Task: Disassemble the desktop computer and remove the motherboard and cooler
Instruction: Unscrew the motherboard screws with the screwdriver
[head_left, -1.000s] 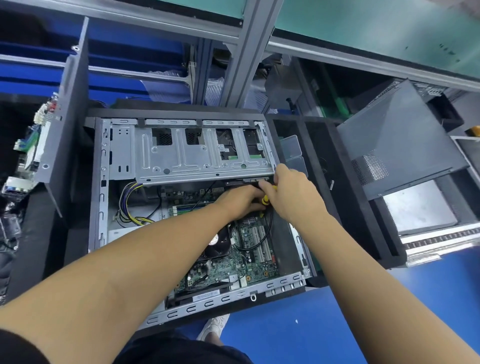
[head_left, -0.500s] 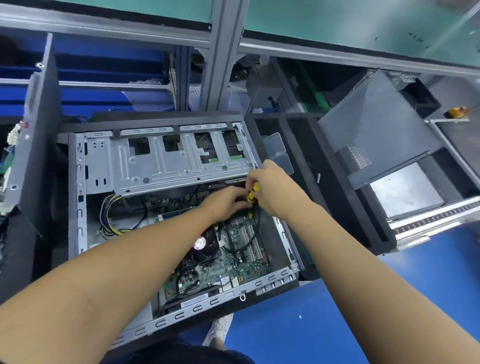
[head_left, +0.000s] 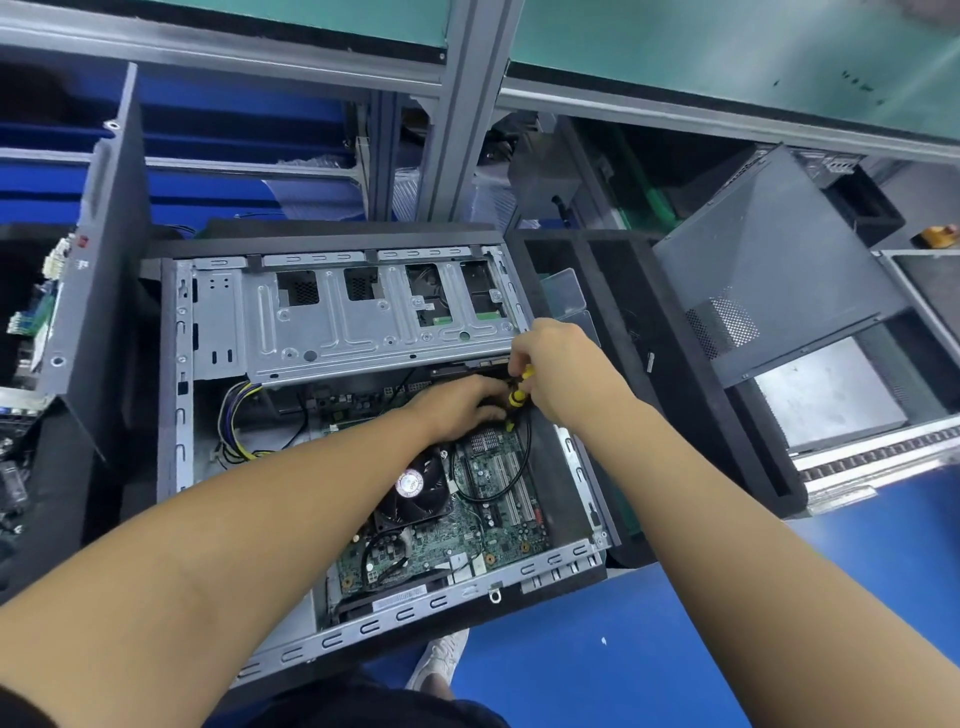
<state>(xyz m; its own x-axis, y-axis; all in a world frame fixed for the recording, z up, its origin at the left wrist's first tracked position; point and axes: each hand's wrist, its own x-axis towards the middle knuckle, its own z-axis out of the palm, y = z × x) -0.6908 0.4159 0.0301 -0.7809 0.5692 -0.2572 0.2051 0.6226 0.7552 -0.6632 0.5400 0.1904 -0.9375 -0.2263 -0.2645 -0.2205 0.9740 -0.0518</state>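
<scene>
The open desktop case lies on its side in front of me. Inside it the green motherboard shows, with the black cooler fan on it. A grey drive cage spans the upper part of the case. My right hand grips a yellow-and-black screwdriver just below the cage's right end. My left hand rests beside the tool, its fingers curled near the tip; what they hold is hidden.
A removed grey side panel leans over black foam trays on the right. Another dark panel stands upright at the left, with loose circuit boards beyond it. Yellow and black cables lie in the case's left part. Blue floor lies below.
Both hands stay at the same spot under the drive cage with the screwdriver. The camera view has shifted slightly; nothing has come loose.
</scene>
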